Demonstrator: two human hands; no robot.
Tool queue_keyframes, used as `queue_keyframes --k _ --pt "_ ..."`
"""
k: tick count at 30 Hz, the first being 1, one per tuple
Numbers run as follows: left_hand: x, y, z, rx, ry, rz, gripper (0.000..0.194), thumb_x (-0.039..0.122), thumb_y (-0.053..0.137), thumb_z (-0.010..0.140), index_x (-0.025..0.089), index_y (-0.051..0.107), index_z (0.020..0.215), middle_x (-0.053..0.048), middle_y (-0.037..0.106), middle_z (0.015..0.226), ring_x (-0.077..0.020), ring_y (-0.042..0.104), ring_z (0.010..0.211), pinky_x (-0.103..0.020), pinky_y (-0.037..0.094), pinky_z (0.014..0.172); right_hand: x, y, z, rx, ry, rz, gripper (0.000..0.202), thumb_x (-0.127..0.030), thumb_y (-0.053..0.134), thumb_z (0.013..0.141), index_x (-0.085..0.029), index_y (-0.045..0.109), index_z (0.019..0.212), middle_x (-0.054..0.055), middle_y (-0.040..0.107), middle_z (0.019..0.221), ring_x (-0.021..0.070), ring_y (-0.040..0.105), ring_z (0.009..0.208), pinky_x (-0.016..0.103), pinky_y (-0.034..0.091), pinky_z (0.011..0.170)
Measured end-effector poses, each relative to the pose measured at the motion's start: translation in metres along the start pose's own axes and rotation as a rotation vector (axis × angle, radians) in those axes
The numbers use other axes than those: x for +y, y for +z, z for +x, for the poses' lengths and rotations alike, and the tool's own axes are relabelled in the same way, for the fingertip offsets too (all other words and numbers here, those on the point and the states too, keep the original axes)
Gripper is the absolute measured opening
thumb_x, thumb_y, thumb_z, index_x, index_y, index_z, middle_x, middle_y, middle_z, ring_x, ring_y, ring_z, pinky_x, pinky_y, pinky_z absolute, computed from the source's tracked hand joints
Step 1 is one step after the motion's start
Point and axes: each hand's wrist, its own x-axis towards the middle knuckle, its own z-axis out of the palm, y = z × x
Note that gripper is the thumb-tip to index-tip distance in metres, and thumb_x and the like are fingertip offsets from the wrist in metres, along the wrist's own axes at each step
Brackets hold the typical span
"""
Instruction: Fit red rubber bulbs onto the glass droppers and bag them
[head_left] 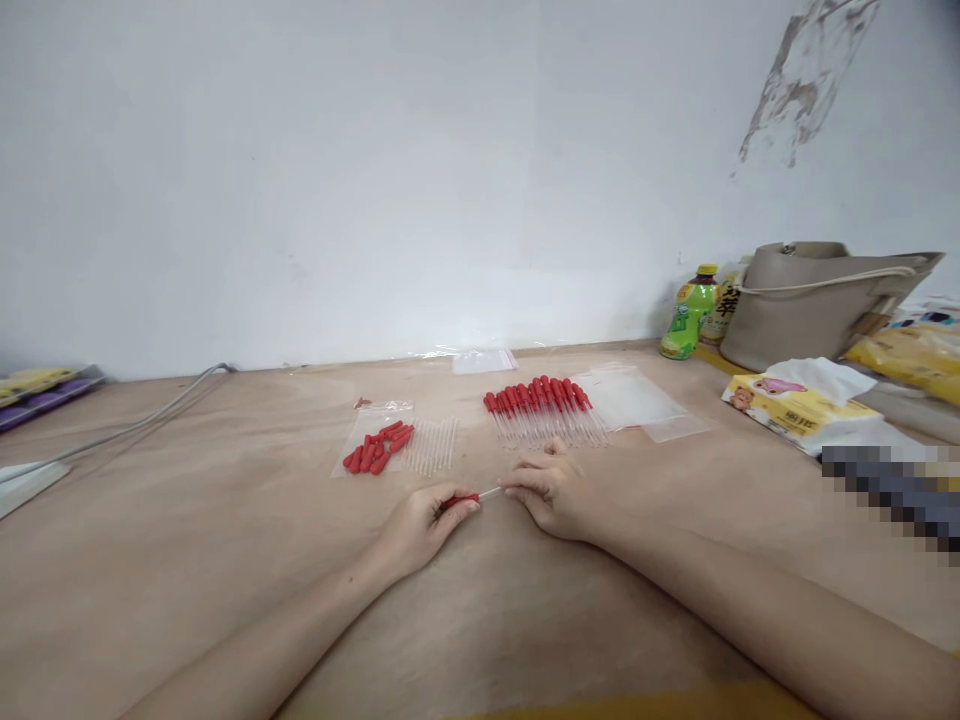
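Between finger and thumb, my left hand (426,520) grips a red rubber dropper bulb (460,501). A clear glass dropper tube (490,492) runs from the bulb's right end to my right hand (553,492), which pinches it; its far end is hidden by the fingers. Behind my left hand, several loose red bulbs (379,448) lie on a clear plastic bag, with a row of bare glass tubes (431,445) beside them. Beyond my right hand, several droppers with red bulbs fitted (538,408) lie side by side, bulbs toward the wall.
Clear plastic bags (637,400) lie right of the finished row. Farther right are a green bottle (685,318), a beige bag (795,310) and a yellow tissue pack (799,405). A grey cable (161,408) crosses the table's left side. A white wall (337,180) stands behind.
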Motion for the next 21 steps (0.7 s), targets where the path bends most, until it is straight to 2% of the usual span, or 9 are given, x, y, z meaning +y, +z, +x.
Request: queue_keyframes --k 3,6,11,14,21 --pt "-0.003 0.0 0.0 0.021 0.057 0.064 0.019 0.031 0.048 0.084 0.02 0.064 0.087 -0.001 0.065 0.075 -0.0139 0.058 0.067 -0.024 0.043 0.061 -0.001 0.004 -0.003 0.065 -0.065 -0.075 0.02 -0.016 0.044 0.081 -0.021 0.063 0.086 0.002 0.06 0.074 0.0115 0.048 0.063 0.03 0.026 0.067" --pt "-0.003 -0.001 -0.001 0.037 0.097 0.116 0.019 0.03 0.049 0.083 0.019 0.064 0.088 -0.001 0.064 0.074 -0.0132 0.057 0.064 -0.023 0.043 0.06 -0.003 0.006 -0.004 0.075 -0.1 -0.072 0.021 -0.016 0.041 0.083 -0.019 0.062 0.084 0.003 0.059 0.071 0.0117 0.047 0.062 0.029 0.027 0.065" --pt "-0.003 0.0 -0.003 0.071 0.113 0.114 0.018 0.031 0.05 0.082 0.018 0.062 0.089 -0.001 0.064 0.074 -0.0128 0.057 0.064 -0.023 0.043 0.06 -0.009 0.004 -0.003 0.108 -0.155 -0.045 0.022 -0.017 0.038 0.084 -0.015 0.059 0.081 0.002 0.058 0.065 0.0111 0.045 0.058 0.028 0.026 0.063" --pt "-0.001 0.0 -0.004 0.049 0.127 0.101 0.018 0.03 0.05 0.082 0.017 0.061 0.089 -0.002 0.063 0.074 -0.0126 0.056 0.063 -0.023 0.044 0.059 -0.012 0.003 -0.002 0.122 -0.182 -0.042 0.021 -0.016 0.038 0.083 -0.015 0.058 0.078 0.001 0.057 0.062 0.0103 0.044 0.055 0.028 0.026 0.063" --pt "0.003 0.0 -0.005 0.002 0.174 0.097 0.015 0.026 0.048 0.083 0.017 0.059 0.086 -0.001 0.062 0.072 -0.0115 0.054 0.06 -0.022 0.043 0.057 -0.021 0.007 -0.003 0.066 -0.126 -0.016 0.025 -0.016 0.035 0.084 -0.014 0.057 0.072 0.002 0.058 0.061 0.0101 0.043 0.054 0.029 0.025 0.064"
